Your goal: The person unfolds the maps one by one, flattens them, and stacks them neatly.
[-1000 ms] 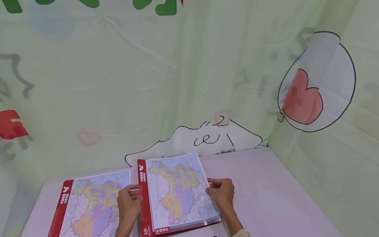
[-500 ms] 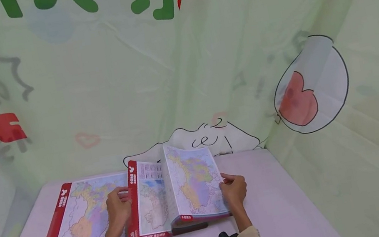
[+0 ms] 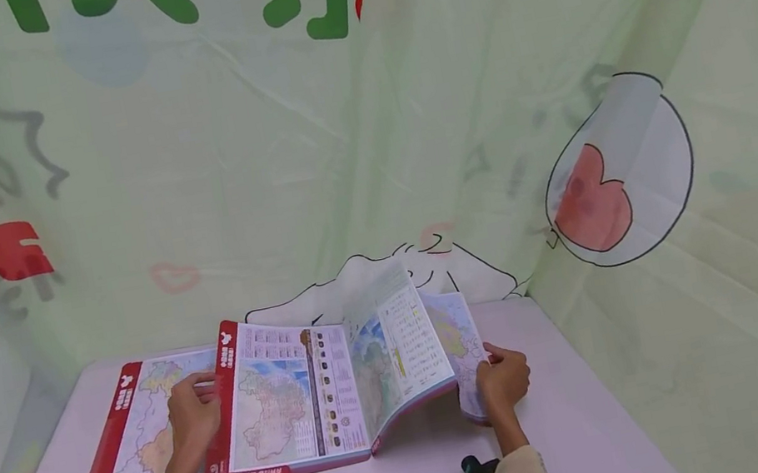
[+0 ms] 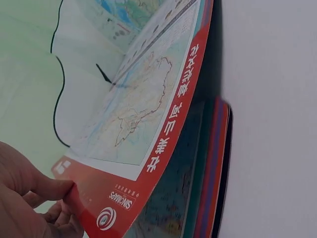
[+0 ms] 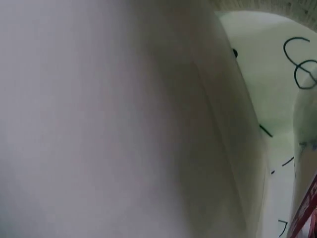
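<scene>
A wide, glossy folding map with a red left margin and several printed panels [image 3: 276, 411] stretched between the two hands; the person's left hand [image 3: 194, 413] was at its left side, thumb and fingertips pinched together on the red margin, as the left wrist view showed closely; the right hand [image 3: 504, 377] was at the opposite end, thumb and fingers closed on the outer edge of the right-hand section; in the right wrist view that hand did not show, and a blurred pale surface filled most of the view.

The panels nearest the left hand spread fairly flat; towards the right hand, a pale-backed panel with rows of small pictures and text [image 3: 416, 340] stood up at a crease and bowed, its lower edge clear of the pale pink table [image 3: 572, 422]; beyond it, the colourful map section [image 3: 460, 340] hung tilted from the right hand's fingers.

A second rectangular map with a red border [image 3: 145, 421] lay on the table beneath the left hand, partly overlapped by the folding map's left end.
</scene>
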The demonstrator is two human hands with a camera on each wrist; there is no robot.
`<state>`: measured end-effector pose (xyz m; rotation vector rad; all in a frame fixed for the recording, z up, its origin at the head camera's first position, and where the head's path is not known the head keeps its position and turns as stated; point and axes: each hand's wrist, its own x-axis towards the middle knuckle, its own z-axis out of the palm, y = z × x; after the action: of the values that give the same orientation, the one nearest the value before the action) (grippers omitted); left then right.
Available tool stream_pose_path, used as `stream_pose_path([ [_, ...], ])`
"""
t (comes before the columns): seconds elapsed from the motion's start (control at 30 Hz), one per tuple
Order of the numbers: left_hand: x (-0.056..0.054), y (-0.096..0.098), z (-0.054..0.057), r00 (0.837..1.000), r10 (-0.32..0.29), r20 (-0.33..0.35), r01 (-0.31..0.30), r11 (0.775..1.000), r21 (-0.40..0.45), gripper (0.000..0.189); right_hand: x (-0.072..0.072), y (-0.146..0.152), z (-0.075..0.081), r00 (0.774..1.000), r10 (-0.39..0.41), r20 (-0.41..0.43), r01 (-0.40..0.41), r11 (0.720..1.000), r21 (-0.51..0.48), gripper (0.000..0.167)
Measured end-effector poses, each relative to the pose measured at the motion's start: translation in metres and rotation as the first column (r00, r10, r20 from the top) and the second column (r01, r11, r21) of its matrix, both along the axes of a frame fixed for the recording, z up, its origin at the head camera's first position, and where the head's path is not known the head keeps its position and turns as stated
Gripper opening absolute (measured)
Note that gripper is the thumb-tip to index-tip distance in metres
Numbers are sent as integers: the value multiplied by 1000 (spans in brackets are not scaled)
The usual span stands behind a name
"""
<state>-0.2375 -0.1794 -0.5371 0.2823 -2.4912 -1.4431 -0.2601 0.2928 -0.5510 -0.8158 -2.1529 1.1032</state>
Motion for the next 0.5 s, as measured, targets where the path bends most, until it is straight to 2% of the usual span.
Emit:
stream_pose_path([
  [0.17,1,-15,2,999,36,13,-36,999,-18,40,-2,13,-5,999,-30,14,30,999,43,39],
  [0.3,3,-22,2,997,58,45,-57,998,-19,43,-1,20,-6,999,-33,-28,36,996,86,41],
  [0.5,4,-30,-2,994,57,90,-56,998,-17,48,-2,38,-10,997,-39,-65,48,987,156,41],
])
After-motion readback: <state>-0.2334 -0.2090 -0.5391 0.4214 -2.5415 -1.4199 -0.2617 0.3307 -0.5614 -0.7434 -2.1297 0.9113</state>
